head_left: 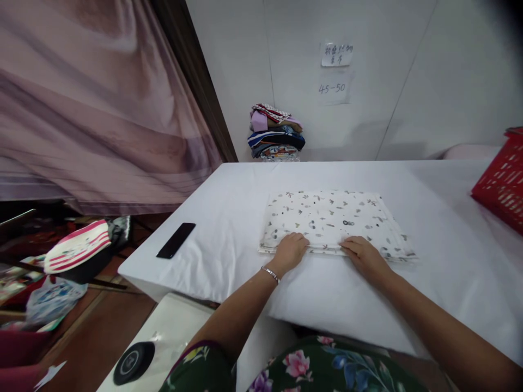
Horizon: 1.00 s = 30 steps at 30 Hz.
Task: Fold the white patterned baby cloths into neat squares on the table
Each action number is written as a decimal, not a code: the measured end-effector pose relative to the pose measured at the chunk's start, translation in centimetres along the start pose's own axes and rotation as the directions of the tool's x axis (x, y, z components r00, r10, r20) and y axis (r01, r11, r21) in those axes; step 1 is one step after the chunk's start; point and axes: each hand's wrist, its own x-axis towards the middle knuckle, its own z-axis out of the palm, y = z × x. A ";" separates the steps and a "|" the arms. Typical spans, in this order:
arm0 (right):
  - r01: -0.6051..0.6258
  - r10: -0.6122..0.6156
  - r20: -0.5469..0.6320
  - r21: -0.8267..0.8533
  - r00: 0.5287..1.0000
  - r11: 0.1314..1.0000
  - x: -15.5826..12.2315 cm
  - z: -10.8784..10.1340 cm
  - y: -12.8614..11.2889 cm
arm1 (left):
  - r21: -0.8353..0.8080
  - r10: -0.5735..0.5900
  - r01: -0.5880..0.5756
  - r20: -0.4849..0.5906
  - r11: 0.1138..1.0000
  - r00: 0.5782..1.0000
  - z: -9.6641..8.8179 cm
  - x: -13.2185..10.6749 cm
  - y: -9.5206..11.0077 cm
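A white cloth with small printed plant and dot motifs lies folded into a flat rectangle on the white-covered table. At its near edge, left of the middle, my left hand grips the folded layers, fingertips curled over the border. My right hand pinches the same edge a short way to the right, with thumb and fingers together. The fabric between the two hands lies on the tabletop. My thumbs are mostly hidden from this angle.
A black phone lies at the table's left. Folded clothes are stacked by the back wall. A red plastic basket stands at the right edge. Below left, a black round object rests on a white surface. Pink curtain hangs left.
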 end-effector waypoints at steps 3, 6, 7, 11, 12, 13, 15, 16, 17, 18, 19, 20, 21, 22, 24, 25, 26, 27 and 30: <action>-0.018 0.018 0.016 -0.022 1.000 1.000 0.3 -0.1 -0.2 | 0.036 0.017 -0.016 -0.011 0.999 1.000 -0.1 0.1 0.3; -0.023 0.024 0.025 -0.049 0.999 0.999 0.5 -0.4 -0.4 | 0.107 0.025 -0.029 0.045 0.994 0.999 -0.3 0.4 0.5; -0.036 0.037 0.024 -0.055 0.999 0.998 0.5 -0.4 -0.4 | 0.123 0.015 -0.022 0.060 0.992 0.998 -0.3 0.6 0.5; -0.097 0.095 -0.027 -0.082 0.995 0.992 0.4 -0.1 -0.3 | 0.140 -0.042 0.034 0.056 0.990 0.998 -0.2 0.9 0.7; -0.094 0.090 -0.044 -0.091 0.995 0.991 0.4 0.1 -0.2 | 0.141 -0.054 0.047 0.048 0.989 0.997 -0.1 0.9 0.8; -0.082 0.077 -0.061 -0.101 0.995 0.992 0.3 0.3 -0.2 | 0.139 -0.062 0.056 0.037 0.989 0.997 0.0 0.8 1.0; -0.051 0.041 -0.093 -0.113 0.995 0.992 0.1 0.6 0.0 | 0.126 -0.060 0.059 0.005 0.990 0.998 0.4 0.7 1.2; -0.039 0.026 -0.107 -0.118 0.994 0.992 0.0 0.8 0.1 | 0.118 -0.049 0.050 -0.012 0.992 0.999 0.5 0.6 1.3; -0.031 0.016 -0.120 -0.121 0.993 0.992 -0.1 0.9 0.2 | 0.112 -0.036 0.039 -0.028 0.993 0.999 0.7 0.6 1.5; -0.026 0.010 -0.129 -0.123 0.992 0.992 -0.1 1.0 0.2 | 0.112 -0.024 0.028 -0.042 0.993 0.999 0.9 0.6 1.6; -0.022 0.005 -0.137 -0.123 0.991 0.992 -0.2 1.0 0.3 | 0.118 -0.009 0.015 -0.051 0.993 0.999 1.1 0.6 1.6; -0.017 -0.001 -0.143 -0.121 0.990 0.992 -0.2 1.0 0.3 | 0.128 0.006 0.001 -0.057 0.992 0.998 1.2 0.7 1.7; -0.011 -0.006 -0.148 -0.116 0.989 0.993 -0.2 1.0 0.3 | 0.143 0.025 -0.017 -0.059 0.990 0.998 1.4 0.8 1.8; -0.002 -0.014 -0.149 -0.109 0.989 0.994 -0.2 1.0 0.3 | 0.160 0.050 -0.041 -0.058 0.986 0.997 1.5 0.9 1.8; 0.026 -0.038 -0.141 -0.092 0.989 0.995 -0.1 0.8 0.2 | 0.188 0.110 -0.099 -0.049 0.977 0.993 1.6 1.1 2.0; 0.046 -0.057 -0.133 -0.085 0.989 0.995 -0.1 0.8 0.2 | 0.197 0.133 -0.122 -0.043 0.973 0.990 1.7 1.3 2.1; 0.068 -0.078 -0.124 -0.080 0.989 0.994 -0.1 0.7 0.1 | 0.203 0.146 -0.135 -0.038 0.970 0.989 1.7 1.5 2.2; 0.091 -0.100 -0.118 -0.079 0.988 0.993 -0.1 0.6 0.1 | 0.207 0.148 -0.138 -0.035 0.969 0.988 1.6 1.6 2.3; 0.133 -0.143 -0.111 -0.091 0.983 0.987 -0.2 0.6 -0.1 | 0.218 0.113 -0.104 -0.029 0.970 0.993 1.6 2.1 2.5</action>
